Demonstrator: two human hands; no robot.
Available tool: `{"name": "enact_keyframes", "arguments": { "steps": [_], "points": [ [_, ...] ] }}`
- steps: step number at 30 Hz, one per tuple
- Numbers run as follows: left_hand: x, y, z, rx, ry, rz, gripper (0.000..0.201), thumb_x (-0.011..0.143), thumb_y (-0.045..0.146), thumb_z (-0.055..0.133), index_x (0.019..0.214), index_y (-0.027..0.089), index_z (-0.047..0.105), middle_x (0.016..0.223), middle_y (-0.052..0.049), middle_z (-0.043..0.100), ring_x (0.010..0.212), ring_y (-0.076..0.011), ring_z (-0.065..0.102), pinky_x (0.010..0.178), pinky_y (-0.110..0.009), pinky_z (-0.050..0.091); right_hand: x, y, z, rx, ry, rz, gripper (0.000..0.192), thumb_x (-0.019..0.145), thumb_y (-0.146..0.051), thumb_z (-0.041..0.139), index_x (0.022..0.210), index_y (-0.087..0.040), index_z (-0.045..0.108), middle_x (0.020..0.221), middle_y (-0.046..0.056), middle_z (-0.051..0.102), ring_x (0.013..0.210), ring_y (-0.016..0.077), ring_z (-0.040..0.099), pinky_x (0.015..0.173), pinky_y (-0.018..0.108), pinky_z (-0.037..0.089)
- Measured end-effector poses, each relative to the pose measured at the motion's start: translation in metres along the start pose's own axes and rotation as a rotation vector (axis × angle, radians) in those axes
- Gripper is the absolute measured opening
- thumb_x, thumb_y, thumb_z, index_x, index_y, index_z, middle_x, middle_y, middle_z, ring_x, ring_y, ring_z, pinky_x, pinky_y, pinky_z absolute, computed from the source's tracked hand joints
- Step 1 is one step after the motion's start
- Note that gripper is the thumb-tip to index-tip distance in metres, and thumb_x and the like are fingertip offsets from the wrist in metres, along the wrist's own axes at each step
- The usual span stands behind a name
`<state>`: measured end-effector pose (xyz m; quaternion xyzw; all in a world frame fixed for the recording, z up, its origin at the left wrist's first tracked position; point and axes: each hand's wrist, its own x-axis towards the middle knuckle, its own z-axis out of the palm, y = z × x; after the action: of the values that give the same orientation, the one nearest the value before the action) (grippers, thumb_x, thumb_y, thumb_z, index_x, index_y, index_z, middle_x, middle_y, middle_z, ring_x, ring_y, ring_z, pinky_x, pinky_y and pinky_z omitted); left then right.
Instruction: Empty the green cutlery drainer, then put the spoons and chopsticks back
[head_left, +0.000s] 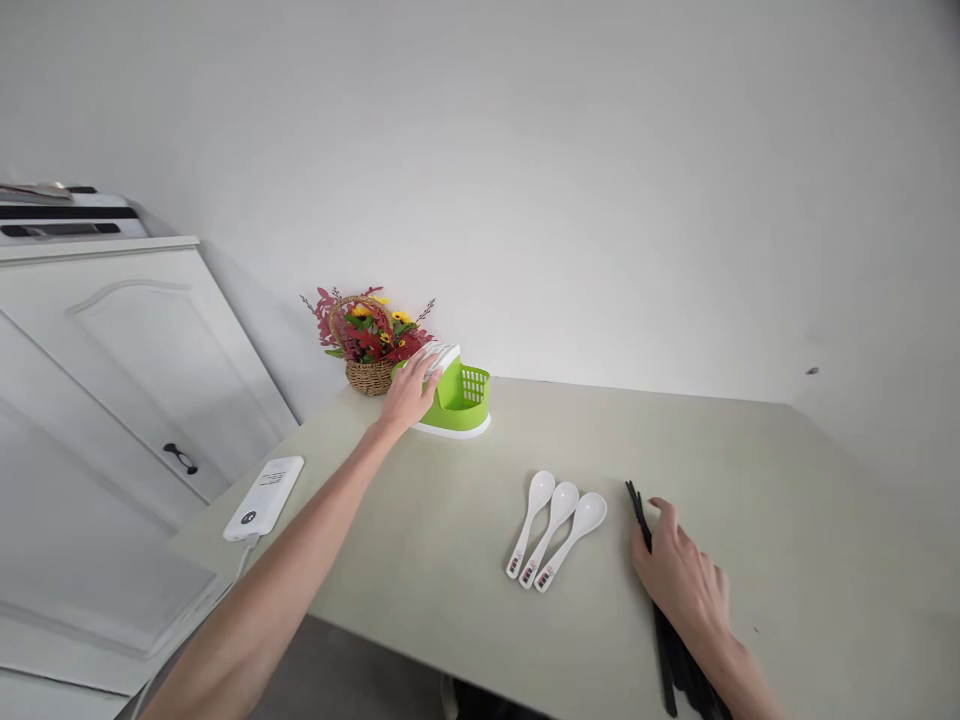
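At the back of the table, my left hand reaches over a green utensil caddy with a white base and white top piece. Its fingers are bent over the white top. The caddy's right compartment has a slotted wall. On the right, my right hand is closed around a bundle of black chopsticks lying on the table; the palm hides their middle. Between the hands lie three white spoons, side by side, bowls pointing away from me and printed labels on the handle ends.
A wicker basket of red and yellow flowers stands behind the caddy, near the wall. A white power bank with a cable lies on the table's left edge. Beside it stands a white cabinet. The table's front edge runs below the spoons.
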<state>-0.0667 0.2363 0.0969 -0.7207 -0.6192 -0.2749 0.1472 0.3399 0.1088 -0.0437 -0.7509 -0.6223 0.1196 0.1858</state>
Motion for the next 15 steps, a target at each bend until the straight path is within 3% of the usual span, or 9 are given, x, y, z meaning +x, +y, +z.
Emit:
{"name": "enact_keyframes", "arguments": {
  "steps": [6, 11, 15],
  "points": [
    [0.006, 0.038, 0.000, -0.030, -0.130, 0.013, 0.054, 0.110, 0.047, 0.026, 0.153, 0.028, 0.051, 0.161, -0.004, 0.047, 0.140, -0.0284, 0.053, 0.115, -0.046, 0.046, 0.001, 0.009, -0.004, 0.045, -0.010, -0.039, 0.055, 0.098, -0.050, 0.031, 0.145, -0.023, 0.042, 0.129, 0.018, 0.067, 0.068, 0.0296, 0.072, 0.065, 0.045, 0.052],
    [0.010, 0.096, 0.008, -0.064, -0.215, 0.115, 0.058, 0.110, 0.050, 0.019, 0.155, 0.031, 0.050, 0.162, -0.004, 0.046, 0.133, -0.0297, 0.061, 0.108, -0.046, 0.051, 0.002, 0.021, -0.001, 0.104, 0.009, -0.071, 0.054, 0.097, -0.056, 0.031, 0.141, -0.026, 0.042, 0.126, 0.014, 0.065, 0.069, 0.0264, 0.070, 0.064, 0.041, 0.052],
    [0.015, 0.145, 0.020, -0.106, -0.265, 0.181, 0.058, 0.110, 0.050, 0.020, 0.155, 0.030, 0.050, 0.164, -0.006, 0.044, 0.122, -0.0295, 0.068, 0.105, -0.045, 0.053, 0.004, 0.032, 0.003, 0.163, 0.023, -0.110, 0.050, 0.099, -0.056, 0.030, 0.137, -0.027, 0.044, 0.111, 0.009, 0.065, 0.067, 0.0232, 0.066, 0.063, 0.038, 0.051]
  ]
}}
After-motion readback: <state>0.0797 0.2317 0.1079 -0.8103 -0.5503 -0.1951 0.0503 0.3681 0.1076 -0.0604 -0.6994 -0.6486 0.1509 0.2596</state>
